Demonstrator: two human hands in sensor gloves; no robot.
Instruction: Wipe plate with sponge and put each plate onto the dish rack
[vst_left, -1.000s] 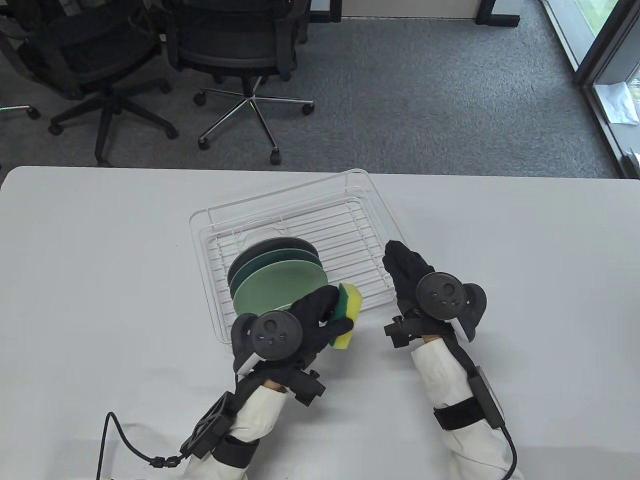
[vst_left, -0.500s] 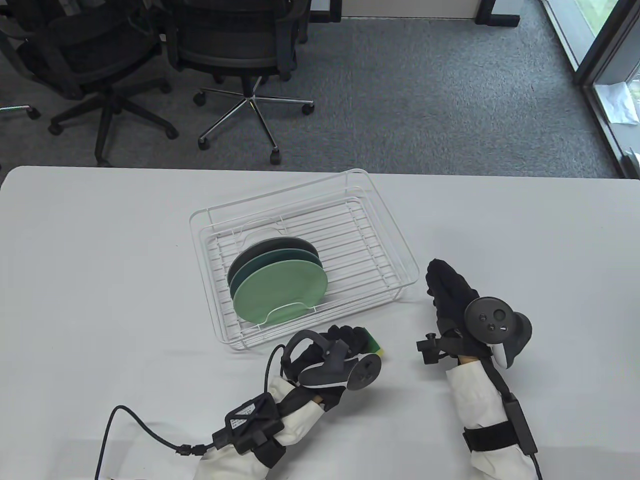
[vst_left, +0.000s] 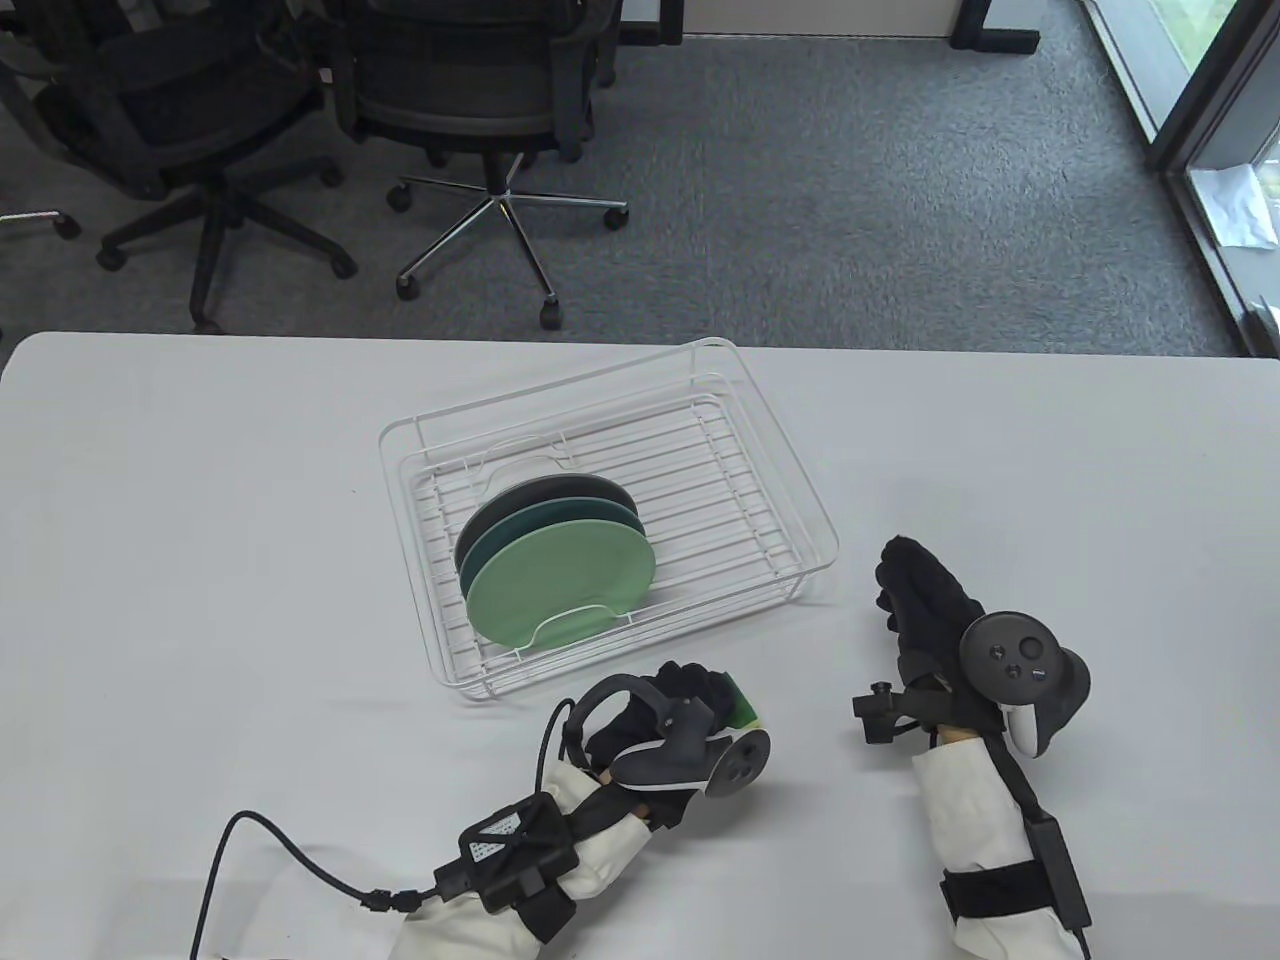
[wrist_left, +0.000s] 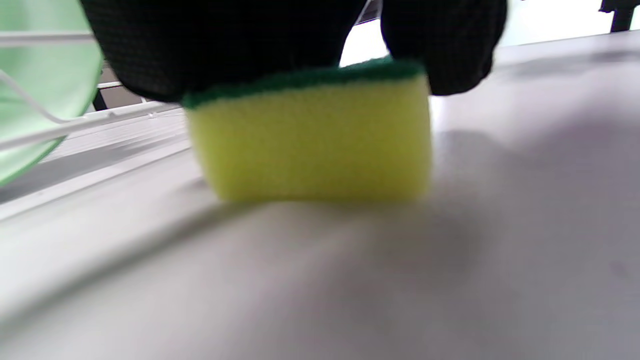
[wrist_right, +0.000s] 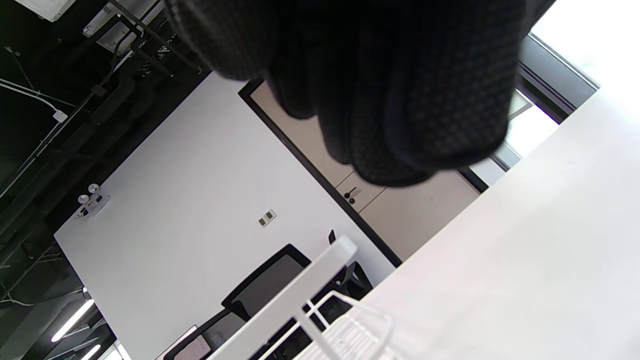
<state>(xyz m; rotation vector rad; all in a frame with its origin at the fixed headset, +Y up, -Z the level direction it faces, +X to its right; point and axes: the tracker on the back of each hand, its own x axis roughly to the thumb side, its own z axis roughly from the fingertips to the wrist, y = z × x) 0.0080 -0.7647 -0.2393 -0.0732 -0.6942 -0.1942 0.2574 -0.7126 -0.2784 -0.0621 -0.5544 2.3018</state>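
While the left hand (vst_left: 690, 700) grips the yellow-and-green foam sponge (wrist_left: 310, 135) on the white table (vst_left: 200, 560), the right hand (vst_left: 925, 610) lies apart, fingers straight, holding nothing.

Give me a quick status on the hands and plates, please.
Left hand grips sponge on the table. Right hand open, empty. Three plates standing in the dish rack. Nothing in the way.

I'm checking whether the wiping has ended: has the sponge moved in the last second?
Yes. The sponge, gripped by the left hand, has come down from beside the light green plate to the table, just in front of the dish rack.
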